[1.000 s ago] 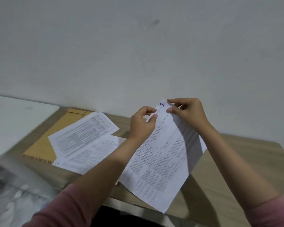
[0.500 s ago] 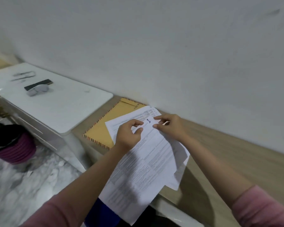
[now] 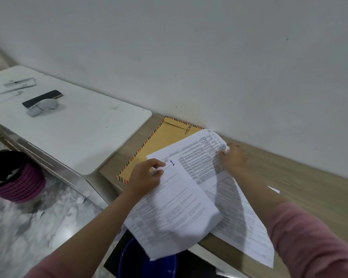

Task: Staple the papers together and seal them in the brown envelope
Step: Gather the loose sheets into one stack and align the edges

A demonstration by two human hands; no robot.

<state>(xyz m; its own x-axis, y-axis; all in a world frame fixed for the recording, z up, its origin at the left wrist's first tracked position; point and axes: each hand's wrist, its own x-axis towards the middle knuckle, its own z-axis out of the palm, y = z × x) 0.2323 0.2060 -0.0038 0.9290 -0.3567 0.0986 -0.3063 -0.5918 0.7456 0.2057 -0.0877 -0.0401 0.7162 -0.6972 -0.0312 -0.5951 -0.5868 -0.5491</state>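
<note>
My left hand (image 3: 147,176) pinches the top left corner of a printed sheet marked "1" (image 3: 175,213), held above the wooden desk's front edge. My right hand (image 3: 232,159) rests on the far corner of another printed sheet (image 3: 199,155) lying on the desk; whether it grips the corner is blurred. A further sheet (image 3: 241,223) lies flat under my right forearm. The brown envelope (image 3: 165,141) with striped edges lies flat against the wall, partly covered by the papers, with a paper clip (image 3: 188,129) on it. A grey stapler (image 3: 42,107) sits on the white table at left.
The white table (image 3: 84,133) stands left of the wooden desk (image 3: 301,185) and holds a black flat object (image 3: 42,98) and metal items (image 3: 18,85). A blue bin (image 3: 133,261) sits below the desk edge. A purple basket (image 3: 20,183) stands on the floor at left.
My right hand let go of the sheet marked "1" and moved right onto the far corner of the sheet on the desk. The left hand keeps the "1" sheet. The view has swung left.
</note>
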